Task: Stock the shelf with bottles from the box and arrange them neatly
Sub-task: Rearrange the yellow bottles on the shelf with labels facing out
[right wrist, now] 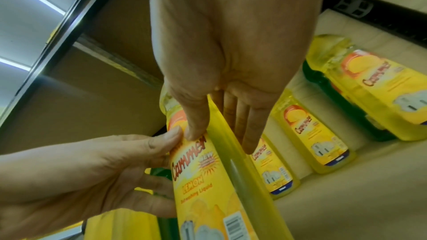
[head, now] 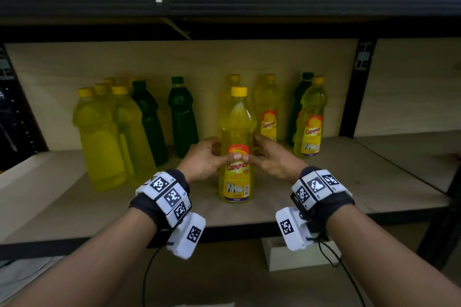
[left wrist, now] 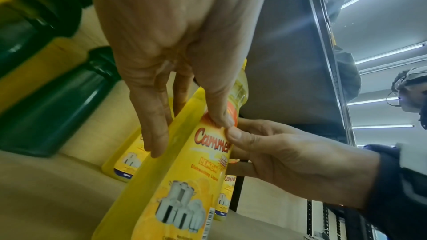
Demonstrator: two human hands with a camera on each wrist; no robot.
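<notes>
We hold the yellow bottle [head: 236, 147] upright near the front of the shelf [head: 374, 182], left hand [head: 203, 161] and right hand [head: 272, 159] wrapped around it, thumbs meeting on its label (probably squaring it forward).

A dark fabric band [head: 147, 204] is worn on the left wrist and another [head: 335, 203] on the right. White blocks printed with black-and-white square markers [head: 172, 197] are strapped over each band. A white marked module [head: 293, 228] is hung under each wrist, and thin black cables [head: 331, 257] are trailed downward.
</notes>
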